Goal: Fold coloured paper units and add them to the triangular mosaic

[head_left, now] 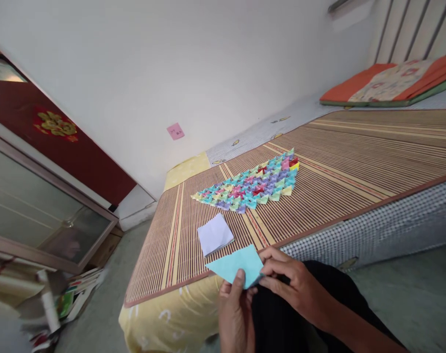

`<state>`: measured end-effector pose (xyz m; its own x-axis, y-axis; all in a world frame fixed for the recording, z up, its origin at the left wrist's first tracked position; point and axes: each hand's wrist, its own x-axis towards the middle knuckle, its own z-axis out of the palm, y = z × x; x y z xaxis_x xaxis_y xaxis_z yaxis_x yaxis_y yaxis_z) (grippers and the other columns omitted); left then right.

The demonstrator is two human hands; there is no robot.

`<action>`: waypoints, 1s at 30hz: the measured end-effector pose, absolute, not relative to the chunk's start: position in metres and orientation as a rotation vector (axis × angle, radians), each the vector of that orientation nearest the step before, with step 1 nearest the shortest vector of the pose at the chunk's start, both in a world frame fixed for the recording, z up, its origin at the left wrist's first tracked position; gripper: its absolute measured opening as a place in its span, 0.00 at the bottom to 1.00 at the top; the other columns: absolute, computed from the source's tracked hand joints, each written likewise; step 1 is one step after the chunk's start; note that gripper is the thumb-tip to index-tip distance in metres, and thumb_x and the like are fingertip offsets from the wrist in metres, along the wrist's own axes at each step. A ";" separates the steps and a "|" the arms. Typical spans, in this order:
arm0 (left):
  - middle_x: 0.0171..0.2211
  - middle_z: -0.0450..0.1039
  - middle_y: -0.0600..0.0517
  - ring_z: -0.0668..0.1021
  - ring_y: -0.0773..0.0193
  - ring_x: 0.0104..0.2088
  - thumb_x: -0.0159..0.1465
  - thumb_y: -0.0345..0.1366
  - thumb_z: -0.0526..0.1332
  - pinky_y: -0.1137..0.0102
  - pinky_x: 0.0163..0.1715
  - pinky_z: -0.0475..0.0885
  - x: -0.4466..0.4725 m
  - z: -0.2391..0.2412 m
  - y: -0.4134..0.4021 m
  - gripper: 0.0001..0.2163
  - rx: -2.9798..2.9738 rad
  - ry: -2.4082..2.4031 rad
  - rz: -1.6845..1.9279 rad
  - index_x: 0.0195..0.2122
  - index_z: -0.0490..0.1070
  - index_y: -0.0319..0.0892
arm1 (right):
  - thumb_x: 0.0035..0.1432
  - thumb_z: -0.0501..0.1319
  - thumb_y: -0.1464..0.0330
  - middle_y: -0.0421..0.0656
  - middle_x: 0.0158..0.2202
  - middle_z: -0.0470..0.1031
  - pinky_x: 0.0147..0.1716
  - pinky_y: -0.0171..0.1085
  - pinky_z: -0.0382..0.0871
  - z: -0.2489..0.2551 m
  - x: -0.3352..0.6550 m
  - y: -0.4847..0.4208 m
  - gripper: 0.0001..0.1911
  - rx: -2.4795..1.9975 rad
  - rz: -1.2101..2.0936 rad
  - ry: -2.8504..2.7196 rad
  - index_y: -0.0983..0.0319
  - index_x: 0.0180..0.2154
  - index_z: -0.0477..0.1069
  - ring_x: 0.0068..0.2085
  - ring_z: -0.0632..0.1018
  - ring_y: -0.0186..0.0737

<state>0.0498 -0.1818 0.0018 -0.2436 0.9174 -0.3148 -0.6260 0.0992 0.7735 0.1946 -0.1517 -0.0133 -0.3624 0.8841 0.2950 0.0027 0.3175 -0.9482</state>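
A light-blue sheet of folded paper point(235, 264) is held above my knee, close to the bed's front edge. My left hand point(237, 304) grips it from below, thumb pressed on its face. At the paper's right corner, the fingers of my right hand point(289, 277) are pinched on the edge. Just beyond lies a stack of pale lilac paper squares point(214, 234) on the striped mat point(186, 240). Farther back, many small folded paper pieces point(252, 184) in blue, purple, green, pink, red and yellow stand in rows.
Along the bed's far side runs a white wall point(153, 73) with a pink note point(175, 131) on it. An orange folded quilt point(392, 83) rests at the back right. At left are a dark red door point(61, 127) and a glass-panelled frame point(42, 206). Papers point(76, 294) lie low at left.
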 end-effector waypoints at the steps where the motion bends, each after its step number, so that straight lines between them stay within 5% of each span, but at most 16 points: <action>1: 0.34 0.82 0.46 0.82 0.59 0.32 0.50 0.36 0.78 0.67 0.36 0.76 0.051 0.003 -0.182 0.16 0.383 1.024 1.519 0.37 0.80 0.37 | 0.66 0.60 0.65 0.44 0.40 0.70 0.42 0.38 0.67 -0.013 0.193 -0.152 0.12 -0.832 1.174 -1.634 0.60 0.29 0.71 0.41 0.74 0.42; 10: 0.38 0.83 0.45 0.83 0.55 0.38 0.54 0.40 0.75 0.64 0.41 0.78 0.051 -0.009 -0.184 0.14 0.406 0.974 1.587 0.39 0.80 0.39 | 0.64 0.61 0.62 0.38 0.27 0.65 0.30 0.36 0.62 -0.016 0.188 -0.151 0.13 -0.921 1.202 -1.438 0.59 0.28 0.65 0.29 0.68 0.37; 20: 0.34 0.82 0.43 0.83 0.47 0.40 0.49 0.45 0.77 0.63 0.39 0.77 0.061 -0.004 -0.185 0.16 0.476 1.173 1.492 0.27 0.77 0.38 | 0.58 0.60 0.70 0.38 0.29 0.67 0.29 0.36 0.62 -0.014 0.186 -0.149 0.11 -0.964 1.141 -1.490 0.59 0.25 0.61 0.28 0.69 0.36; 30: 0.38 0.83 0.43 0.83 0.51 0.39 0.53 0.43 0.76 0.62 0.42 0.77 0.058 -0.009 -0.185 0.16 0.395 1.077 1.514 0.36 0.79 0.38 | 0.61 0.60 0.70 0.38 0.29 0.65 0.31 0.36 0.61 -0.016 0.186 -0.147 0.11 -0.964 1.125 -1.545 0.60 0.26 0.61 0.30 0.68 0.36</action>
